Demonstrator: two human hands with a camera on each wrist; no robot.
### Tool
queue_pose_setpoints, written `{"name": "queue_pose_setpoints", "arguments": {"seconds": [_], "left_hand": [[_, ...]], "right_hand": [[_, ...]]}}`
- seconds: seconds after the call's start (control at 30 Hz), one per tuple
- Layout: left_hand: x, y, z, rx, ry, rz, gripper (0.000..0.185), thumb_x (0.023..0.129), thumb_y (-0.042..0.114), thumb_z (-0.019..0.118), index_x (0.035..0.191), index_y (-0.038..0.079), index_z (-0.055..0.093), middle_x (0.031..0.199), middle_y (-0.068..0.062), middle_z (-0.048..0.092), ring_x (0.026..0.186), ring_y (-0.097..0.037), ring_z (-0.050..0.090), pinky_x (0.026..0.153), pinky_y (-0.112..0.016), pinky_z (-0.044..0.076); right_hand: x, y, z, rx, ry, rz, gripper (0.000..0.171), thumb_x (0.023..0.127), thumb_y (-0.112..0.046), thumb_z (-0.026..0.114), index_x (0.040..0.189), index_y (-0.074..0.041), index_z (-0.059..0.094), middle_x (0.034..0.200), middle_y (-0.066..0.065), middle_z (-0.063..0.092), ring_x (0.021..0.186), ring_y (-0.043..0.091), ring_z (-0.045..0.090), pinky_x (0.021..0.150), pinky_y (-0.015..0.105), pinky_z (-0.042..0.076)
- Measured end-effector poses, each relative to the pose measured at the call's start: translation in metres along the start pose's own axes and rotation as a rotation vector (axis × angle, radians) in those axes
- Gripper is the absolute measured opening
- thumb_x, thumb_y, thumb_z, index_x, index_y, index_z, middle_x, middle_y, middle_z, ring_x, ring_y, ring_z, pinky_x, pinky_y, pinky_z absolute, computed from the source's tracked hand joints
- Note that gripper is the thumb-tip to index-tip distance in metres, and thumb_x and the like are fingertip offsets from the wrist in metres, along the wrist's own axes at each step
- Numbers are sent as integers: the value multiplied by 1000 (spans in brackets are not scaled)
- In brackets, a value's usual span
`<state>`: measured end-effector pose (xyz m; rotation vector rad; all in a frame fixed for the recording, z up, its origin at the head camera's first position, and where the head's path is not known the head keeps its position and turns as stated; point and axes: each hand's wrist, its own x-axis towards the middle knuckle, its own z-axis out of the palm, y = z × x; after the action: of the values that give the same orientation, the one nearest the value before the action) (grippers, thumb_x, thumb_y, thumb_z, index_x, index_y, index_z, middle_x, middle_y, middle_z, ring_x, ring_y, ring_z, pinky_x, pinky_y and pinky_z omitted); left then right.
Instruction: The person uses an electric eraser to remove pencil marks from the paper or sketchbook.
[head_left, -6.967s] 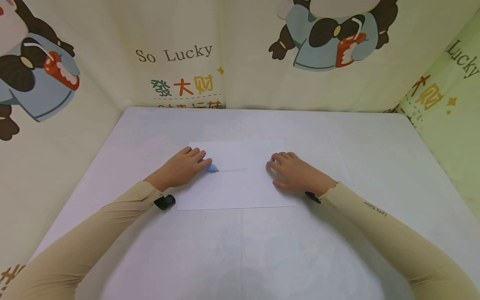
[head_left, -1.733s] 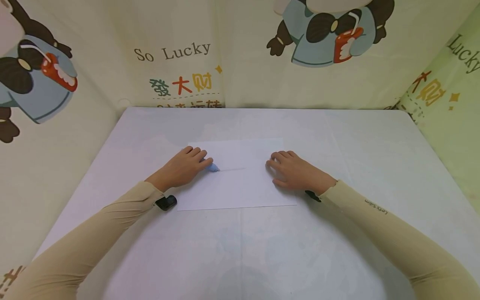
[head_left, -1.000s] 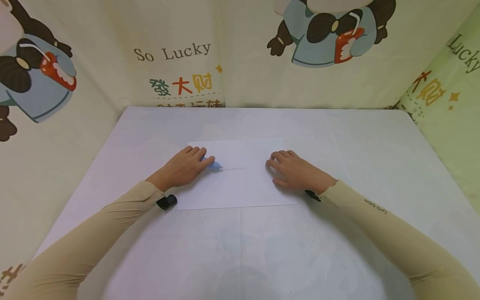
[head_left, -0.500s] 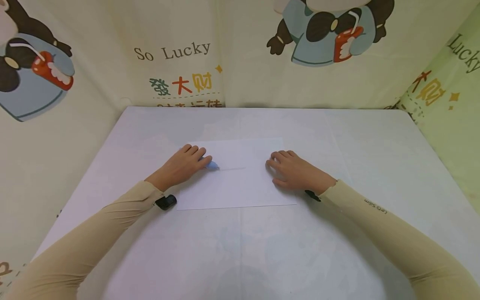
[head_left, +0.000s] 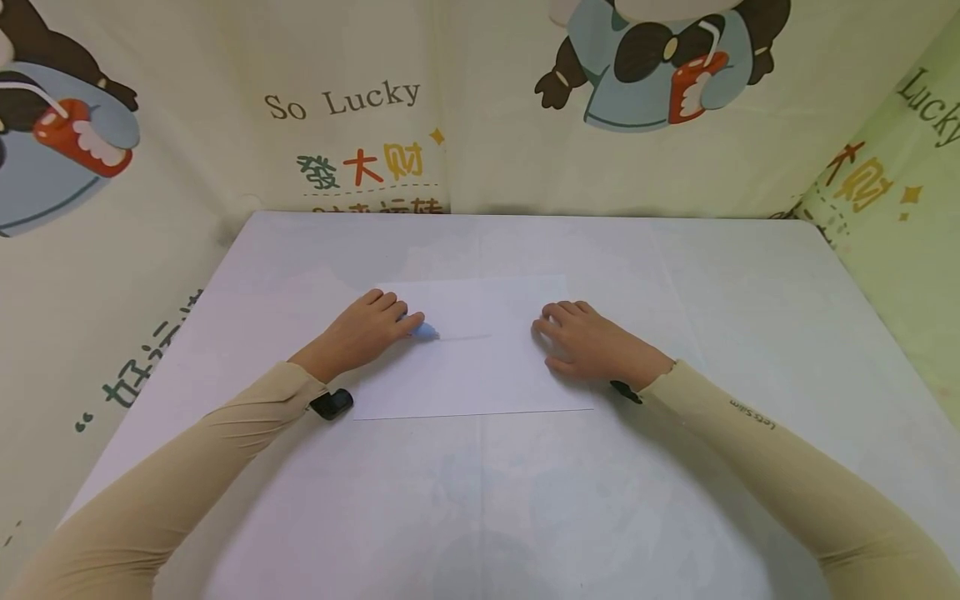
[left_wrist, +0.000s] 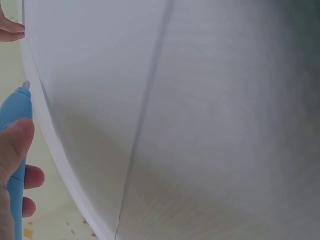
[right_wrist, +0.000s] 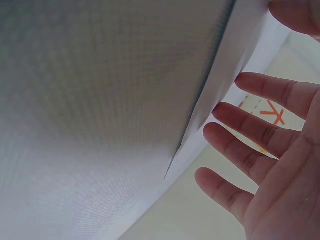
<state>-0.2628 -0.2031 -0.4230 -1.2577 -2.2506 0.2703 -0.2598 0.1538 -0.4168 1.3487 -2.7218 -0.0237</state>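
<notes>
gripping a blue pen-shaped tool [head_left: 425, 331], a person's left hand [head_left: 363, 333] leans over the left part of a white sheet of paper [head_left: 480, 379]; the left wrist view shows the thumb pressed along the barrel and two fingertips curled on its far side. the tool's pale tip points toward the sheet's middle, at the left end of a faint line [head_left: 465, 337]; whether the tip touches the paper cannot be told. the right hand [head_left: 596, 342] holds nothing, its fingers spread, tips resting on the sheet near its right edge

the tool is probably light and stiff, with a smooth barrel that may slip a little; the lower barrel, just behind the tip, seems the best place to hold it. the paper is likely thin, feather-light and easy to crease or slide, so flat fingertips near an edge should steady it better than a pinch

counted: one tool, one sheet, one faint line, two hands, two black wrist devices [head_left: 332, 405], one at each cuff, and one white table [head_left: 637, 500] under it all
</notes>
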Motion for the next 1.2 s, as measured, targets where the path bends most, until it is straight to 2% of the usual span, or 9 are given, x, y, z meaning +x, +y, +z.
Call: {"name": "queue_pose_setpoints", "arguments": {"seconds": [0.2, 0.6, 0.9, 1.2], "left_hand": [[0, 0, 1, -13, -15, -3, 23, 82, 11, 70, 101, 11, 58, 81, -9, 64, 76, -26, 60, 77, -35, 48], [2, 0, 0, -15, -17, 31, 20, 83, 10, 68, 101, 11, 59, 80, -8, 61, 76, -25, 56, 74, -35, 46], [9, 3, 2, -34, 3, 50, 20, 83, 11, 68, 99, 12, 56, 78, -7, 59, 74, -23, 52, 71, -32, 43], [9, 5, 3, -20, -18, 36, 20, 84, 14, 68, 100, 12, 57, 79, -7, 60, 75, -23, 53, 73, -33, 44]], "right_hand": [[-1, 0, -3, 2, 15, -8, 37, 83, -24, 66, 114, -5, 54, 113, 16, 54, 107, 34, 55, 92, 47, 42], [-1, -1, -2, 11, 10, 3, 38, 84, -24, 65, 115, -5, 54, 114, 16, 54, 107, 34, 54, 93, 48, 42], [-2, 0, 0, 7, 13, -2, 37, 84, -24, 65, 114, -5, 54, 114, 15, 54, 106, 34, 54, 93, 47, 42], [-2, 1, 1, 4, 1, -7, 39, 85, -25, 65, 116, -5, 53, 115, 16, 53, 107, 34, 54, 93, 48, 42]]}}
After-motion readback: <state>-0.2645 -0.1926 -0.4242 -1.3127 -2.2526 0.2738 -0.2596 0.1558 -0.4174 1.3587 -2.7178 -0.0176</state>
